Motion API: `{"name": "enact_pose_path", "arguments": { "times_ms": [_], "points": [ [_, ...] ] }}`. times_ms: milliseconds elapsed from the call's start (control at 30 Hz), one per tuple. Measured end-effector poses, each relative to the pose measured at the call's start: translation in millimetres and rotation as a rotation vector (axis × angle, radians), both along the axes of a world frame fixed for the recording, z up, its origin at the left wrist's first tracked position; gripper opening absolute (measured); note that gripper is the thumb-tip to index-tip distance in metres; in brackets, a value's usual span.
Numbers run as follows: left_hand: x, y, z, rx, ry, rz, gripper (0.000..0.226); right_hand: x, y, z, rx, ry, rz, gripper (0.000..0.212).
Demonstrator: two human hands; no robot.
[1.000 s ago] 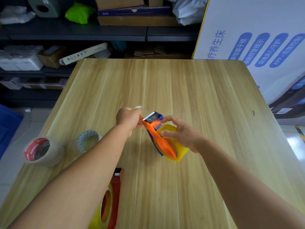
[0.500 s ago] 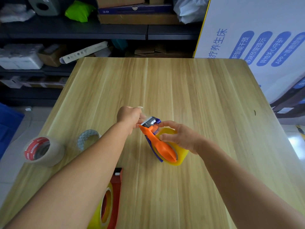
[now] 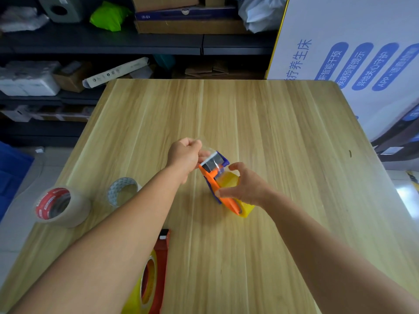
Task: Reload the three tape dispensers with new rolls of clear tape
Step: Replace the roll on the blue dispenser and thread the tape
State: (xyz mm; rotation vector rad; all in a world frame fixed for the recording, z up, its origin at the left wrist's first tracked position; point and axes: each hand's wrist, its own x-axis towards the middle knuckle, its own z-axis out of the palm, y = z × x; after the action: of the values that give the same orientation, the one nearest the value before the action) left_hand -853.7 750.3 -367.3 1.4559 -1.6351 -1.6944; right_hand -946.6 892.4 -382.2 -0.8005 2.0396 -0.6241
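Table point(image 3: 283, 137): light wood-grain top, fills most of the view; all task items rest on or above it.
Orange dispenser point(image 3: 223, 191): orange and purple frame, near the table centre, tilted, cutter end toward 11 o'clock; held up by both hands.
Yellow-tinted roll point(image 3: 231, 182): loaded in the orange dispenser, partly covered by the right hand.
Cutter blade point(image 3: 212, 160): grey toothed plate at the upper end of the orange dispenser; clear tape strip drawn over it.
Left hand point(image 3: 184, 156): closed in a pinch on the free end of the clear tape, just beside the cutter blade at its 10 o'clock.
Right hand point(image 3: 246, 186): fingers wrapped around the orange dispenser body and its roll, thumb on the orange side plate.
Hands, relation: close together, apart by the width of the cutter end, not touching.
Red dispenser point(image 3: 158, 275): at 7 o'clock from the orange dispenser, near the table's front edge, carries a yellowish roll; partly hidden by the left forearm.
Red-core roll point(image 3: 60, 206): beige tape, lies on its side at the table's left edge, 9 o'clock.
Clear roll point(image 3: 121, 191): patterned white core, stands between the red-core roll and the left forearm.
Shelves point(image 3: 113, 46): dark, beyond the table at 12 o'clock; boxes and bags on them.
Printed board point(image 3: 353, 55): white with blue labels, at 2 o'clock.
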Motion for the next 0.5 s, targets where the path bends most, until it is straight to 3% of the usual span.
{"name": "enact_pose_path", "arguments": {
  "times_ms": [167, 333, 500],
  "points": [
    [-5, 2, 17, -0.210, -0.033, -0.092, 0.016, 9, -4, 1, 0.002, 0.173, -0.027, 0.086],
    [-11, -2, 44, -0.390, -0.046, -0.142, 0.015, 10, -6, 8, -0.031, 0.182, -0.093, 0.073],
    [-20, -16, 76, -0.436, 0.010, -0.122, 0.018, 6, -6, 16, -0.132, 0.142, -0.147, 0.074]
  ]
}}
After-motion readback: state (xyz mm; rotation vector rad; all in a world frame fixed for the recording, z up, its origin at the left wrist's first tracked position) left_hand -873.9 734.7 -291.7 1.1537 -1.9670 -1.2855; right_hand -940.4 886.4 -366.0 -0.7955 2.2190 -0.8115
